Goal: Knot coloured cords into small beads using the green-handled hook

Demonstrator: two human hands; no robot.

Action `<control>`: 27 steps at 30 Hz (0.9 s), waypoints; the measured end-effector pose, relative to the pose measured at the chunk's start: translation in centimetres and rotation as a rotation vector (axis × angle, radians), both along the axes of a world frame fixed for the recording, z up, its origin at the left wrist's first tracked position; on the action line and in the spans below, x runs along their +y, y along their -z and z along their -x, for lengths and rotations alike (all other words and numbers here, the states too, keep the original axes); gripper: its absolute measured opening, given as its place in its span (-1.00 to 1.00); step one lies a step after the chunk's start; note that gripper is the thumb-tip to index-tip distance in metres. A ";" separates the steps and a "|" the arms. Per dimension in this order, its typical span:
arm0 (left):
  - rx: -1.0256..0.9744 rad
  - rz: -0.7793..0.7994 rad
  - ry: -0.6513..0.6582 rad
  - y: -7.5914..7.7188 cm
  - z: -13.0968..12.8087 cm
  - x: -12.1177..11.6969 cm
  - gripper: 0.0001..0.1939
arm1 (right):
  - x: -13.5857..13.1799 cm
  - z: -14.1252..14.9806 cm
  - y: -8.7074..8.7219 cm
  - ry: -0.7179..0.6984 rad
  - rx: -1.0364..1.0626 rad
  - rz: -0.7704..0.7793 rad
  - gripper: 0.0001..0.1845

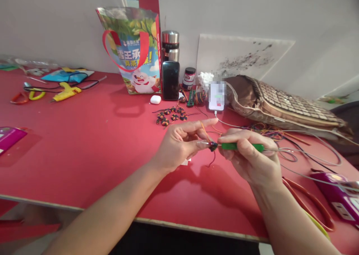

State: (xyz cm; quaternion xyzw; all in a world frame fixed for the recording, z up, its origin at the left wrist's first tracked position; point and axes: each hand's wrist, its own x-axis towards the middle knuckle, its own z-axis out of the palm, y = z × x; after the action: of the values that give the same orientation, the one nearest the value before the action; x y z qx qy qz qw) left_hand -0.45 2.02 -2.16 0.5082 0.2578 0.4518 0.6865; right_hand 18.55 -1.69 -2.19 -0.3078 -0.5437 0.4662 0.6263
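My left hand (182,142) pinches a small dark crochet piece (213,146) between thumb and fingers, above the red table. Orange yarn (205,129) runs from the piece up over its raised index finger, and a dark tail of yarn hangs below. In my right hand (252,154) is a crochet hook with a green handle (242,146), its thin metal shaft pointing left and meeting the piece. Just beyond my hands lie several finished-looking dark and orange crochet pieces (165,116). Multicoloured yarn (263,131) is tangled to the right.
A printed bag (134,56), a steel flask (170,45), a black phone (171,81) and a lit phone (217,96) on a cable stand at the back. A handbag (280,101) lies right. Orange-handled pliers (311,202) are near my right forearm; a yellow glue gun (66,92) lies left.
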 end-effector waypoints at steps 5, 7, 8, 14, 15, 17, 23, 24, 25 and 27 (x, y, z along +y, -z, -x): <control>-0.126 0.059 -0.096 -0.1 -0.2 0.0 -0.68 | 0.8 0.9 0.5 0.070 0.122 0.143 -0.72; -0.127 0.065 -0.111 -0.2 -0.2 0.1 -0.71 | 1.1 1.2 0.7 0.057 0.157 0.179 -0.70; -0.124 0.068 -0.121 -0.2 -0.1 0.1 -0.72 | 1.2 1.3 0.9 0.053 0.170 0.190 -0.69; -0.134 0.111 -0.173 -0.4 0.0 0.3 -0.71 | 1.5 1.4 1.1 0.030 0.237 0.277 -0.68; -0.128 0.129 -0.174 -0.4 0.0 0.3 -0.69 | 1.6 1.5 1.2 0.030 0.256 0.290 -0.68; -0.110 0.163 -0.168 -0.5 0.0 0.3 -0.65 | 1.6 1.5 1.2 0.035 0.283 0.305 -0.66; -0.117 0.234 -0.149 -0.6 0.1 0.3 -0.64 | 1.7 1.7 1.5 0.027 0.268 0.294 -0.67; -0.112 0.228 -0.154 -0.6 0.1 0.3 -0.65 | 1.6 1.7 1.5 0.019 0.264 0.289 -0.68; -0.103 0.211 -0.164 -0.6 0.1 0.3 -0.66 | 1.6 1.7 1.5 0.010 0.259 0.280 -0.68; -0.091 0.169 -0.184 -0.6 0.1 0.2 -0.65 | 1.4 1.6 1.3 -0.008 0.243 0.252 -0.70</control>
State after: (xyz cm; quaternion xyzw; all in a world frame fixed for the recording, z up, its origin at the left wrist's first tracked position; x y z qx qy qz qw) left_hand -0.52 2.27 -1.55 0.4017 0.3087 0.5121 0.6936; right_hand 16.91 -0.30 -3.54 -0.3232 -0.4025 0.5670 0.6419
